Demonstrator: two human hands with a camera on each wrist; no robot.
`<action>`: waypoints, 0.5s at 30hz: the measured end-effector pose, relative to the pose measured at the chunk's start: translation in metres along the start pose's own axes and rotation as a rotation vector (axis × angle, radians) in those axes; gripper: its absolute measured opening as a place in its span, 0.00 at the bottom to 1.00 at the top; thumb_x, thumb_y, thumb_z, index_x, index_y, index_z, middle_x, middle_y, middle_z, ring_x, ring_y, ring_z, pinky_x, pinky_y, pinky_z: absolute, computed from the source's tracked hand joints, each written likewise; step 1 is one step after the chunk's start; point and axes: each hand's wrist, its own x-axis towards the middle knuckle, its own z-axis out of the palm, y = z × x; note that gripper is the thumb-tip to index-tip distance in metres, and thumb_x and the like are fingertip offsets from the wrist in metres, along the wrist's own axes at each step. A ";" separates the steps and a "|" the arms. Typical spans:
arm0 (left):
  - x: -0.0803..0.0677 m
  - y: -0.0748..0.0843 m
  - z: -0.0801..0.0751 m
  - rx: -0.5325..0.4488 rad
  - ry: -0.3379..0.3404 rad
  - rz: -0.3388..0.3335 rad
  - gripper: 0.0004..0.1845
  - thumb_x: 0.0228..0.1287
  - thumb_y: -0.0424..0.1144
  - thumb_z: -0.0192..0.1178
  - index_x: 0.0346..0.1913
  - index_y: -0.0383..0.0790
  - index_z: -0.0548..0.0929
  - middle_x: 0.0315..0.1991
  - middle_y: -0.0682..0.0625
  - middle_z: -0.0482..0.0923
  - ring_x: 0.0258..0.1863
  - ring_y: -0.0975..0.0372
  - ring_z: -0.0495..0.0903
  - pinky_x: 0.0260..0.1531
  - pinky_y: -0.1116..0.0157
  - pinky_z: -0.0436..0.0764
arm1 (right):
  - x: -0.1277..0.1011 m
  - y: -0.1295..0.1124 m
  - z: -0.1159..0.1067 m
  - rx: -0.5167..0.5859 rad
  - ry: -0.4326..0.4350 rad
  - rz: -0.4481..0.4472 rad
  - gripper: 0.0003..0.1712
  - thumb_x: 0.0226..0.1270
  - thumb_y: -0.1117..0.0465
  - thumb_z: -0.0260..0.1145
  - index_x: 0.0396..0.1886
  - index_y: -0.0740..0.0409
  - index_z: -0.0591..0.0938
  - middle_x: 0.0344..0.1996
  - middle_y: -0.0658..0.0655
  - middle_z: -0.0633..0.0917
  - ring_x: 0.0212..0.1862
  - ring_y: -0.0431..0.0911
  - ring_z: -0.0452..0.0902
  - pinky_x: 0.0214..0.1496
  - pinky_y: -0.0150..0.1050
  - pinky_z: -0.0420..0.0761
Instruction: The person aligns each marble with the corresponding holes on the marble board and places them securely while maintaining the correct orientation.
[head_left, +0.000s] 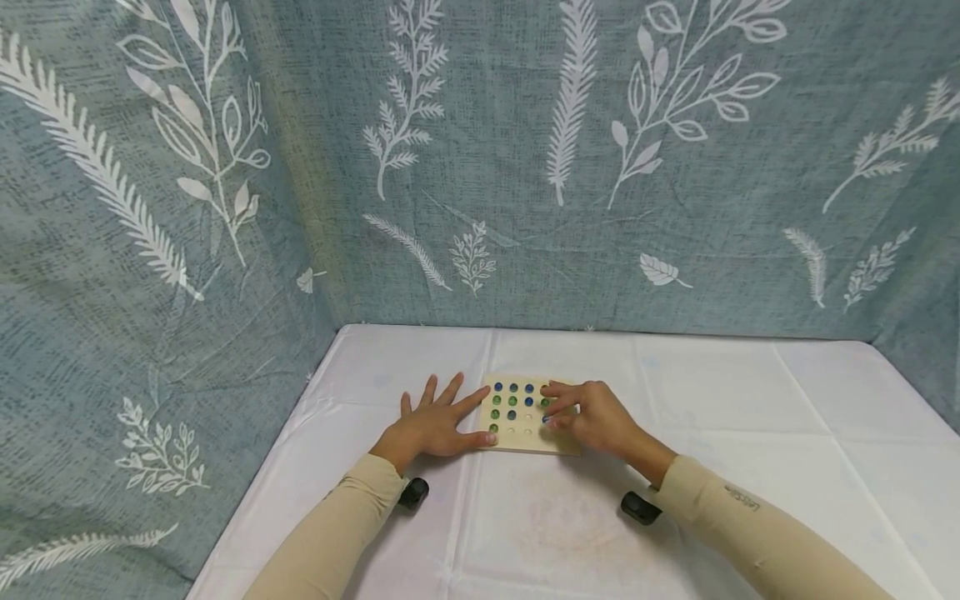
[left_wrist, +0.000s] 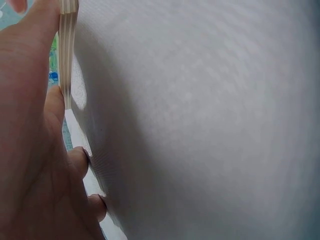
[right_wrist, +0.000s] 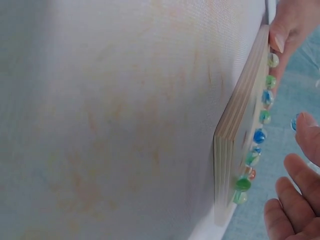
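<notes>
A pale wooden board (head_left: 555, 443) with rows of shallow holes lies on the table, several holes filled with blue marbles (head_left: 513, 388) and green marbles (head_left: 497, 401). My left hand (head_left: 431, 428), fingers spread, rests at its left side, thumb on the near left corner and index finger at the left edge. Over the board's right part, my right hand (head_left: 603, 417) pinches a blue marble (right_wrist: 294, 122) between thumb and fingers, above the seated ones. The right hand hides part of the right columns. In the left wrist view, the board's layered edge (left_wrist: 66, 55) shows beside the left hand.
A white cloth (head_left: 570, 525) with creases and faint orange stains covers the table. Behind and to the left hangs a blue-green curtain (head_left: 495, 167) with white leaf prints. Black wrist devices (head_left: 640, 507) sit under both sleeves.
</notes>
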 end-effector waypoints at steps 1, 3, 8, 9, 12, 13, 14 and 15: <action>0.000 0.000 0.000 0.000 0.000 0.000 0.45 0.66 0.78 0.51 0.83 0.71 0.53 0.88 0.49 0.37 0.86 0.39 0.33 0.76 0.26 0.38 | 0.000 0.000 0.000 0.000 -0.002 0.007 0.07 0.59 0.73 0.75 0.37 0.62 0.94 0.58 0.62 0.88 0.69 0.57 0.80 0.71 0.57 0.77; 0.000 0.000 0.000 -0.003 -0.001 0.001 0.46 0.66 0.78 0.51 0.83 0.72 0.53 0.88 0.49 0.37 0.86 0.39 0.33 0.76 0.26 0.38 | 0.001 -0.001 0.001 -0.002 -0.003 0.017 0.07 0.60 0.73 0.75 0.37 0.62 0.94 0.59 0.62 0.88 0.69 0.57 0.80 0.72 0.58 0.76; -0.001 0.000 0.000 0.001 -0.005 -0.003 0.46 0.66 0.78 0.51 0.83 0.71 0.52 0.88 0.49 0.36 0.86 0.39 0.32 0.76 0.26 0.37 | 0.005 -0.004 0.003 0.003 -0.004 0.031 0.08 0.60 0.72 0.75 0.39 0.63 0.93 0.60 0.62 0.87 0.70 0.57 0.79 0.74 0.58 0.74; -0.002 0.000 0.000 0.002 -0.006 -0.006 0.46 0.66 0.78 0.51 0.83 0.71 0.52 0.88 0.49 0.36 0.86 0.39 0.32 0.76 0.26 0.37 | 0.006 -0.004 0.003 0.004 -0.006 0.036 0.08 0.61 0.72 0.75 0.40 0.63 0.93 0.60 0.62 0.87 0.70 0.57 0.79 0.74 0.58 0.73; -0.003 0.000 0.000 0.002 -0.007 -0.007 0.45 0.67 0.78 0.51 0.83 0.72 0.52 0.88 0.49 0.36 0.86 0.39 0.32 0.76 0.26 0.37 | 0.009 -0.005 0.004 0.002 -0.007 0.047 0.08 0.61 0.72 0.75 0.40 0.62 0.93 0.61 0.62 0.87 0.71 0.56 0.78 0.75 0.57 0.72; -0.003 0.000 0.000 0.002 -0.006 -0.005 0.45 0.67 0.78 0.51 0.83 0.72 0.52 0.88 0.49 0.36 0.86 0.39 0.32 0.76 0.26 0.37 | 0.010 -0.006 0.004 0.003 -0.006 0.054 0.08 0.61 0.71 0.75 0.40 0.62 0.94 0.61 0.61 0.87 0.71 0.56 0.78 0.75 0.57 0.72; -0.003 0.000 -0.001 0.000 -0.004 -0.001 0.45 0.67 0.78 0.51 0.83 0.72 0.52 0.88 0.49 0.37 0.86 0.39 0.32 0.76 0.26 0.37 | 0.010 -0.006 0.004 0.004 -0.005 0.063 0.08 0.61 0.71 0.75 0.39 0.61 0.94 0.61 0.61 0.87 0.71 0.56 0.78 0.76 0.57 0.72; -0.003 0.000 -0.001 -0.003 0.000 0.003 0.45 0.67 0.78 0.51 0.83 0.71 0.52 0.88 0.48 0.37 0.86 0.38 0.32 0.75 0.25 0.38 | 0.011 -0.006 0.004 0.007 -0.004 0.071 0.08 0.61 0.71 0.75 0.39 0.61 0.94 0.61 0.61 0.87 0.71 0.56 0.78 0.76 0.57 0.72</action>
